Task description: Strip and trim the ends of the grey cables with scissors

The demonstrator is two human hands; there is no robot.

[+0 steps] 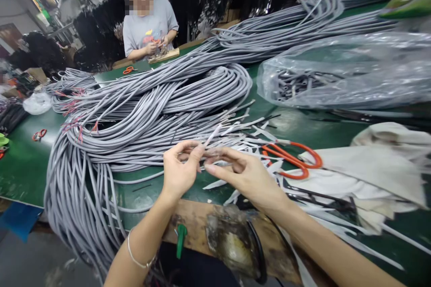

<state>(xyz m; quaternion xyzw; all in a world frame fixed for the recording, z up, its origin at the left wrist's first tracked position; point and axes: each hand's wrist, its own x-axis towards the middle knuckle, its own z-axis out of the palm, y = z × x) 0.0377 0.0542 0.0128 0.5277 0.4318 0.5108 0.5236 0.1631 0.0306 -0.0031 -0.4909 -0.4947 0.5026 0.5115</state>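
Note:
My left hand [182, 166] is closed, thumb against the fingers, round the end of a thin whitish strip [213, 134] that points up and away. Close on its right, my right hand [242, 170] is pinched, its fingertips blurred; what lies between them cannot be made out. Both hands are over the near side of the green table [134, 195]. Behind them lie thick bundles of grey cable [151, 112] and a heap of cut white and grey pieces [242, 132].
Orange-handled scissors [296, 161] and white cloth [370, 166] lie right of my hands. A wooden board [191, 219] with a green clip [181, 240] is in front of me. A clear plastic bag [353, 71] lies far right. Across the table another person [148, 31] works.

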